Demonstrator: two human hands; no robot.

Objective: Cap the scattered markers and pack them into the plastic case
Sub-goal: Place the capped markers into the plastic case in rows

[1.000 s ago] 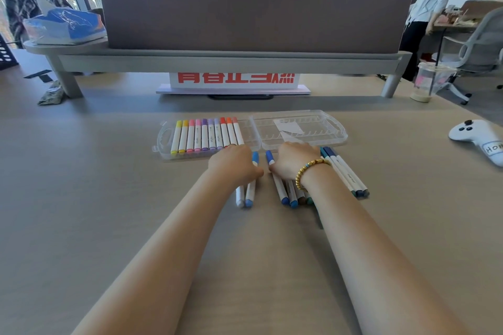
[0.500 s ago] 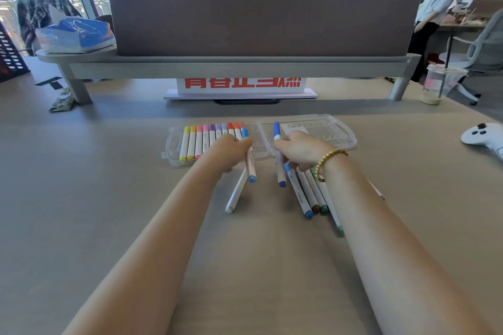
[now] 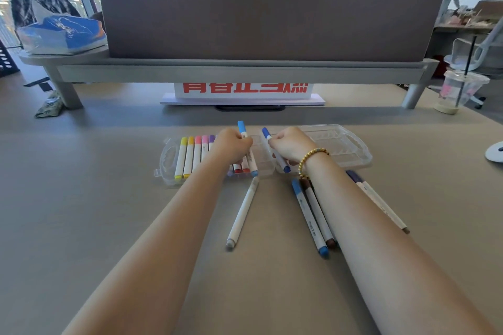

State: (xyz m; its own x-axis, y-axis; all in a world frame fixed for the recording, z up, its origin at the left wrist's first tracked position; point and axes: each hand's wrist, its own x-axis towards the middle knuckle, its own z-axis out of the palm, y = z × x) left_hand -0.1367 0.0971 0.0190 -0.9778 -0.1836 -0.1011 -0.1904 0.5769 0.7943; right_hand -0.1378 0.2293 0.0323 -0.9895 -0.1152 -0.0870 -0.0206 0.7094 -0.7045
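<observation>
**Packing markers: two in hand, the rest waiting**

We are holding one marker in each hand, both above the open plastic case (image 3: 351, 155).

- Left hand (image 3: 231, 145): its fingers are curling round a light-blue marker (image 3: 246, 148), which is pointing cap-up and away from us, its lower end hanging over the case's near edge.
- Right hand (image 3: 292, 144): it is pinching a darker blue marker (image 3: 275, 151), which is tilting from upper left to lower right. The two hands are sitting close together but are not touching.
- Case: it is lying flat across the desk (image 3: 109, 212), just beyond our knuckles. Its left half is carrying a row of packed markers (image 3: 190, 156), yellow through pink and onward, all lying lengthwise toward and away from us. The stretch beside that row, under our hands, is looking free.
- Loose stock: a white marker (image 3: 242, 215) is lying on the desk below the left hand; a blue one (image 3: 310, 217) and a brown one (image 3: 318, 215) are lying side by side beside the right forearm; more are showing beyond that forearm.

We are judging that the held markers already run nearly parallel to the packed row, so the coming move is asking only for lowering them in beside it. The left hand is nearer that row.
</observation>
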